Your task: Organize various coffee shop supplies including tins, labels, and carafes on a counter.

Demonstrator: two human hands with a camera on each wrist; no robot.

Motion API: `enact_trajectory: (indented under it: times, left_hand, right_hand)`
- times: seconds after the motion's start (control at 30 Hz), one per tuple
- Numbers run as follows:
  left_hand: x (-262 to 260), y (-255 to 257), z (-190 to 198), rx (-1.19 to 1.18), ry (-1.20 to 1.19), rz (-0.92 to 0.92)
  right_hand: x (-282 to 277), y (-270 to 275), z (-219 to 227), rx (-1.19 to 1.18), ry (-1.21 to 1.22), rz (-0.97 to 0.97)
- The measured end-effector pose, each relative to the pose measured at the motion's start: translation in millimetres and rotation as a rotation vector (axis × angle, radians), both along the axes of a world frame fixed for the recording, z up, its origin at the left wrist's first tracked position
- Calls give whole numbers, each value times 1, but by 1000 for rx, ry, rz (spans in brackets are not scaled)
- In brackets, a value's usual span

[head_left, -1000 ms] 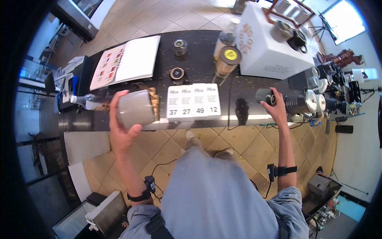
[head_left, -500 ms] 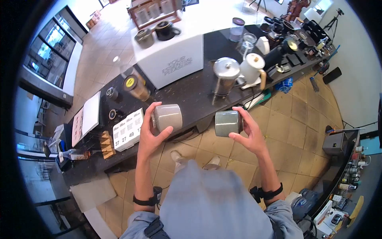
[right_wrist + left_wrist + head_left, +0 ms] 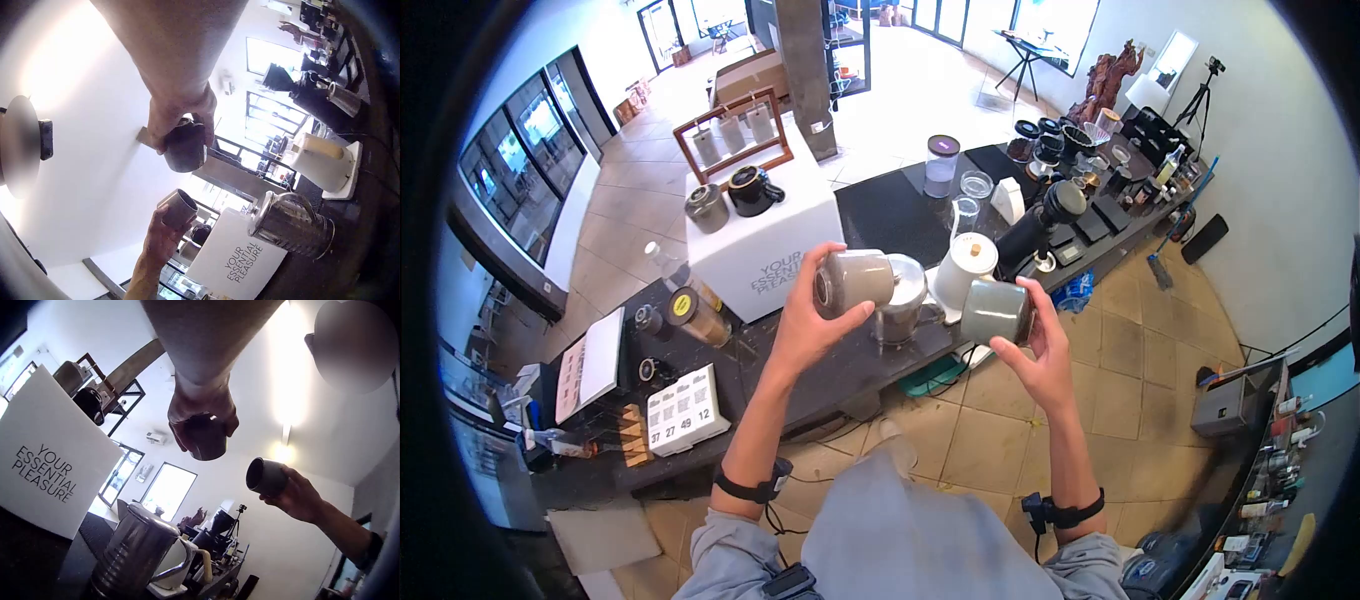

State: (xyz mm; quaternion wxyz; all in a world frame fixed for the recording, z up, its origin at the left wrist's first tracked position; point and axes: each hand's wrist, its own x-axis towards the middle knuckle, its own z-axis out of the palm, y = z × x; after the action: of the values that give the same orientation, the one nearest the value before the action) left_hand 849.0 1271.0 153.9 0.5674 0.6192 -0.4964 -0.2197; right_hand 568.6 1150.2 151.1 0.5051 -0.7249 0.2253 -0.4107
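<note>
In the head view my left hand (image 3: 805,325) grips a beige-grey cup (image 3: 860,278) tilted on its side, fingers and thumb round its base end. My right hand (image 3: 1045,355) holds a grey-green cup (image 3: 994,311) in the same way, also on its side. Both cups are up in the air with a gap between them. Behind the beige cup stands a metal French press (image 3: 903,310), partly hidden by it. The left wrist view shows the green cup's dark opening (image 3: 255,474); the right wrist view shows the beige cup (image 3: 178,209) in my left hand (image 3: 161,240).
A white box (image 3: 770,250) with two mugs stands on the dark counter (image 3: 870,215). Right of the French press are a white kettle (image 3: 968,265) and a black grinder (image 3: 1040,225). At the left lie a number card block (image 3: 687,410) and an open book (image 3: 590,365).
The view has swung right along the counter. My hands, far apart a second ago, have come closer together. The right hand has lifted the green cup off the counter, and both cups are now raised.
</note>
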Motion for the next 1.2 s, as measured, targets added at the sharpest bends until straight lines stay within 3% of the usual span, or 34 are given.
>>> enact_trajectory:
  times: [0.1,0.17,0.23,0.33,0.43,0.6,0.87,1.2]
  left_hand:
    - [11,-42,6,-9,97,-30]
    - [26,-72,-4,-139,-108,-5]
    - [35,-94,2,13,-34,-7]
    - [50,-135,-14,41,-243,46]
    - [58,-166,-30,163,-285,51]
    - [69,-207,-56,291,-325,69]
    - [85,-262,-100,509,-374,120]
    - [96,-290,-150,804,-431,75]
  right_hand:
    - [26,-43,16,-145,26,-34]
    - [49,-77,19,-206,-4,-72]
    - [70,-108,30,-293,121,-124]
    - [104,-147,38,-408,231,-151]
    - [134,-195,26,-591,406,-191]
    - [179,-256,0,-744,594,-71]
    - [236,-323,-61,-708,840,232]
    - [276,-335,-111,-635,1190,507]
